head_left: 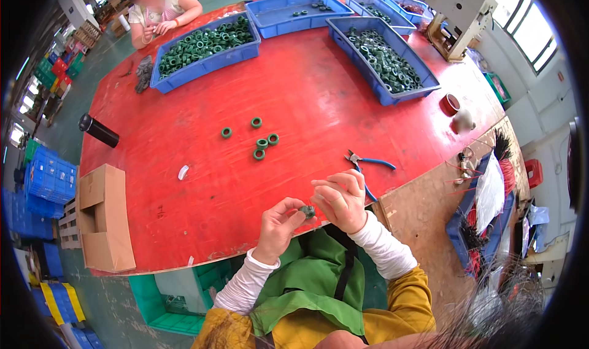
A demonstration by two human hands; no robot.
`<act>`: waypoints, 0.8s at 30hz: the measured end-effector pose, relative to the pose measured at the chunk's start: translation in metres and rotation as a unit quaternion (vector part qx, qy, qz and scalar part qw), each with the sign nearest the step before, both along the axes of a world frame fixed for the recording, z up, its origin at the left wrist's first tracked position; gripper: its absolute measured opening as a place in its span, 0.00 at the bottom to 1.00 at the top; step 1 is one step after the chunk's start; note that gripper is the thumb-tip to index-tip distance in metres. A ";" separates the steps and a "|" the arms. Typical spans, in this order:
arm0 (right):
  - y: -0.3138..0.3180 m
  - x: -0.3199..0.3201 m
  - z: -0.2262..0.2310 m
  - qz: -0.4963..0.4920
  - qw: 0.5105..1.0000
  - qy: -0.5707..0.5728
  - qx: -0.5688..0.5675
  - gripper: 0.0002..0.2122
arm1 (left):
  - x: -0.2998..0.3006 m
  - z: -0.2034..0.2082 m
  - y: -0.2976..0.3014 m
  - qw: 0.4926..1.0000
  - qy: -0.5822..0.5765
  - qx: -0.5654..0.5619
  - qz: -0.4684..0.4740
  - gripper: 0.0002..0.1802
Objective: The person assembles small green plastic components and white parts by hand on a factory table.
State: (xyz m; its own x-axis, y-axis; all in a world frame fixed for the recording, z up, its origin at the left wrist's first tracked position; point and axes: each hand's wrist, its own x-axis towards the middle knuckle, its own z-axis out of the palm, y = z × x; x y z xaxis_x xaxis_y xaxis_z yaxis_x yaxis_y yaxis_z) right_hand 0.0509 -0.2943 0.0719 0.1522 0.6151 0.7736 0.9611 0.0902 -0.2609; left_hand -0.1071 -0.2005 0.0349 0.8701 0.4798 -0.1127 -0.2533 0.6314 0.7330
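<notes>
My left hand is closed in a pinch on a dark green ring, just above the near edge of the red table. Beside it, to the right, my right hand is raised with its fingers curled together; anything thin between them is too small to make out. Diagonal cutters with blue handles lie beyond my right hand, their jaws spread. Several green rings rest on the table ahead of my hands, some of them touching.
Blue trays of green rings stand at the far side, one on the left and one on the right. A black cylinder and a cardboard box are at left. A co-worker sits far left. Wire bundles lie at right.
</notes>
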 end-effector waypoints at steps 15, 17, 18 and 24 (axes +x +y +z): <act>-0.014 -0.034 -0.026 0.153 0.665 0.719 -0.129 0.13 | -0.003 0.003 0.005 0.996 -0.015 -0.044 -0.074 0.05; -0.016 -0.039 -0.028 0.148 0.744 0.641 -0.118 0.13 | -0.003 -0.003 0.005 0.995 -0.021 -0.064 -0.075 0.04; -0.017 -0.041 -0.029 0.139 0.814 0.555 -0.106 0.13 | -0.003 -0.004 0.005 0.995 -0.021 -0.063 -0.075 0.04; -0.021 -0.047 -0.032 0.100 0.893 0.434 -0.060 0.13 | 0.000 -0.003 -0.001 0.994 -0.048 -0.079 -0.065 0.04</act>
State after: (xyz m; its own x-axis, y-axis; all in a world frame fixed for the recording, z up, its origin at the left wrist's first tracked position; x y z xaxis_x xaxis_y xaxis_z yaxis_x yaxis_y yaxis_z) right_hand 0.0037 -0.3157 0.0403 0.5403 0.7681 0.3436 0.3591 0.1589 -0.9197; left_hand -0.1074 -0.2015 0.0314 0.9336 0.3464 -0.0918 -0.2263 0.7684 0.5986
